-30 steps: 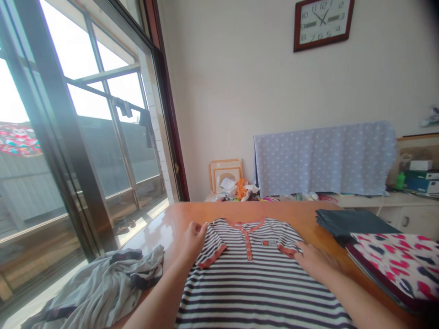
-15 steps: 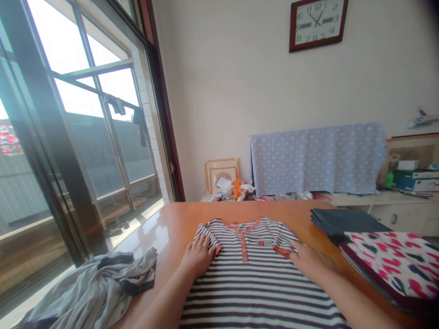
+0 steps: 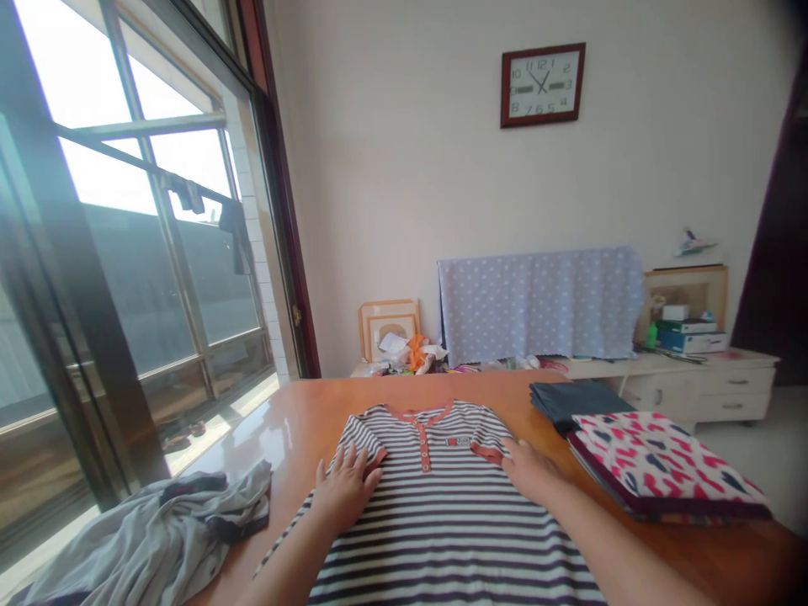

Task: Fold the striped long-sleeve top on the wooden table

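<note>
Both arms reach forward, hands palm-down and open, fingers spread, gripping nothing. Left hand (image 3: 346, 488) lies flat on the striped henley T-shirt (image 3: 442, 539) just below its sleeve; right hand (image 3: 534, 470) rests by the other orange-trimmed sleeve. Shirt lies spread on the wooden table (image 3: 316, 412), collar away, crumpled grey garment (image 3: 151, 530) near the left hand.

The left hand (image 3: 346, 486) and right hand (image 3: 534, 471) are bare, as are the left forearm (image 3: 284, 560) and right forearm (image 3: 622, 547).
</note>
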`<state>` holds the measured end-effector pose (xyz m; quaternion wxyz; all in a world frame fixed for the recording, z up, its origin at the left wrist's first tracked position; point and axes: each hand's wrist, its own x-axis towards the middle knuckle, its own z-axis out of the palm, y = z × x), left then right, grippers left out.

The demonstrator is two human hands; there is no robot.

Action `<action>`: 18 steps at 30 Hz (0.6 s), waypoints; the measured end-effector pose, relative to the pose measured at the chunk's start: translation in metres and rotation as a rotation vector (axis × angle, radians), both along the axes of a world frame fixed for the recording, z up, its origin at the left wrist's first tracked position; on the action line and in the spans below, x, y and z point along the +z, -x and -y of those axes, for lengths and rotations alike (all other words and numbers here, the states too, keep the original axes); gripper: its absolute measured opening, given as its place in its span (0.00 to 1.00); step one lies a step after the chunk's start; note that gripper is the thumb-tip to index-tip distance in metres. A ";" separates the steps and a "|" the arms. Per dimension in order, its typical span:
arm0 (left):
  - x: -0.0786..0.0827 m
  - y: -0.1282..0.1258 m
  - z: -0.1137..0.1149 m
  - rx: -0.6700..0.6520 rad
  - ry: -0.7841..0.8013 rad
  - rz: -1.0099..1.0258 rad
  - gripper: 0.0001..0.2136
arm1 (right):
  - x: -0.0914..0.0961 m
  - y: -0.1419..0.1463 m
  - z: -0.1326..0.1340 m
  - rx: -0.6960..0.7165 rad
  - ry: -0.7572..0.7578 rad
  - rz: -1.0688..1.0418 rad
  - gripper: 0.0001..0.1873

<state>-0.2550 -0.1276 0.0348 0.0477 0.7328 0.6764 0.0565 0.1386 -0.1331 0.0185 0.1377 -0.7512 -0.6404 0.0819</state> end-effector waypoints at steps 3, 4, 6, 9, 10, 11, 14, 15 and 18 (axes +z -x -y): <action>0.006 0.004 0.025 0.000 0.033 -0.003 0.34 | 0.007 -0.001 0.024 0.018 -0.041 -0.040 0.21; 0.007 0.006 0.034 -0.001 0.038 -0.002 0.34 | 0.008 -0.001 0.033 0.020 -0.057 -0.053 0.21; 0.009 0.008 0.054 -0.002 0.032 -0.005 0.34 | 0.009 -0.002 0.054 0.015 -0.088 -0.075 0.21; 0.011 0.011 0.090 -0.017 0.027 -0.042 0.34 | 0.011 -0.010 0.087 -0.022 -0.125 -0.096 0.22; 0.012 0.012 0.103 -0.021 0.032 -0.061 0.34 | 0.012 -0.015 0.099 -0.041 -0.133 -0.100 0.23; 0.011 0.013 0.116 -0.022 0.039 -0.079 0.34 | 0.013 -0.021 0.111 -0.062 -0.141 -0.102 0.23; 0.008 0.016 0.153 0.000 0.046 -0.134 0.33 | 0.017 -0.040 0.151 -0.170 -0.139 -0.100 0.22; 0.005 0.017 0.164 0.010 0.043 -0.156 0.33 | 0.018 -0.046 0.165 -0.211 -0.129 -0.096 0.22; -0.003 0.023 0.189 -0.062 0.028 -0.227 0.28 | 0.018 -0.055 0.202 -0.320 -0.073 -0.069 0.20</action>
